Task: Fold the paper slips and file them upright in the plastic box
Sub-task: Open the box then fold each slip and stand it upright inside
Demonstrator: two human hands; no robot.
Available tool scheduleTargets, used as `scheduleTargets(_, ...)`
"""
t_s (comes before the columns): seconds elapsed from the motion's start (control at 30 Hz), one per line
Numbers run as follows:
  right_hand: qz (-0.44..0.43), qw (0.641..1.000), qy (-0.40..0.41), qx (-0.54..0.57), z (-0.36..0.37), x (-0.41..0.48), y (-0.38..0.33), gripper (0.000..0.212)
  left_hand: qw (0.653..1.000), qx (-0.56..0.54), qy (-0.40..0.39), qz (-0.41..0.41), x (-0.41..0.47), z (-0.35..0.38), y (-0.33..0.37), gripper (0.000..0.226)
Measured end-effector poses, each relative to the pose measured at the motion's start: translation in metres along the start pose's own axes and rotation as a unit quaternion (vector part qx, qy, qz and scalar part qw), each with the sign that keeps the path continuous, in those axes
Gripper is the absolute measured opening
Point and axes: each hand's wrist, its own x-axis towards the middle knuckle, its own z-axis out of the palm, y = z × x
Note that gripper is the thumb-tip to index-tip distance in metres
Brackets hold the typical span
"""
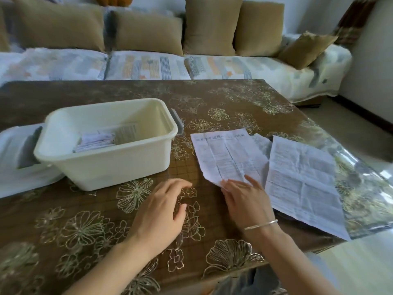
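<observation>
I see two large printed paper sheets lying unfolded on the worktop [85, 226], both white, creased into grids and a little crumpled. The nearer sheet [229, 154] lies just right of the plastic box [106, 167]. The farther sheet [302, 179] overlaps its right edge and runs down to the worktop's right rim. A scrap of a third sheet peeks out between them (too little of it shows to tell more). The box is cream, open-topped, and holds a row of folded slips [95, 141] in its left half, standing or leaning; I cannot tell which.

My view has the right hand [246, 201], a thin bangle [261, 225] at the wrist, lying with fairly straight fingers on the near corner of the nearer sheet, pressing rather than gripping. The left hand [161, 209] hovers beside it over bare cloth, fingers loosely curled and holding nothing, in front of the box's near right corner.

A white lid [12, 167] sits against the box's left side. Open worktop lies in front of the box and beyond the sheets. A sofa [148, 67] runs behind the far edge.
</observation>
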Motion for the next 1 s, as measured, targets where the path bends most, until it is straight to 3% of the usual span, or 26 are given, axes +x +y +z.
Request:
scheduleTargets(0.07,-0.017,0.999,-0.010,0.025,-0.011,-0.007,-0.019,0.031,0.999,0.020,-0.004,0.026,-0.003,0.000,-0.002,0.067)
scheduleTargets(0.13,-0.044,0.998,-0.018,0.041,-0.017,-0.017,-0.037,0.029,0.998,0.033,-0.006,0.056,-0.006,-0.001,-0.003,0.074)
scheduleTargets(0.3,-0.109,0.983,-0.046,0.142,-0.029,-0.040,-0.063,0.027,0.998,0.023,-0.004,0.065,-0.014,0.001,-0.011,0.047)
scheduleTargets(0.37,-0.116,0.980,-0.071,0.143,-0.038,-0.047,-0.059,0.039,0.997,0.019,0.007,0.076,-0.019,-0.001,-0.013,0.042)
scheduleTargets(0.47,-0.031,0.979,-0.144,0.140,-0.056,-0.053,-0.035,0.074,0.995,-0.028,0.049,0.082,-0.027,-0.009,-0.019,0.036)
scheduleTargets(0.5,-0.017,0.978,-0.150,0.141,-0.061,-0.056,-0.026,0.077,0.994,-0.049,0.054,0.077,-0.030,-0.014,-0.021,0.035)
scheduleTargets(0.6,0.053,0.969,-0.105,0.217,-0.077,-0.055,-0.007,0.054,0.995,-0.077,0.062,0.032,-0.040,-0.023,-0.032,0.030)
scheduleTargets(0.73,0.114,0.919,-0.085,0.369,-0.069,-0.053,-0.007,0.041,0.992,-0.095,0.075,-0.045,-0.050,-0.028,-0.036,0.021)
scheduleTargets(0.87,0.152,0.919,-0.067,0.358,-0.044,-0.057,-0.017,0.029,0.987,-0.122,0.057,-0.085,-0.060,-0.033,-0.028,0.031)
scheduleTargets(0.9,0.169,0.919,-0.063,0.351,-0.039,-0.058,-0.018,0.028,0.984,-0.131,0.055,-0.103,-0.062,-0.034,-0.026,0.034)
scheduleTargets(1.0,0.203,0.913,-0.070,0.346,-0.029,-0.059,-0.026,0.051,0.978,-0.138,0.060,-0.146,-0.070,-0.038,-0.022,0.030)
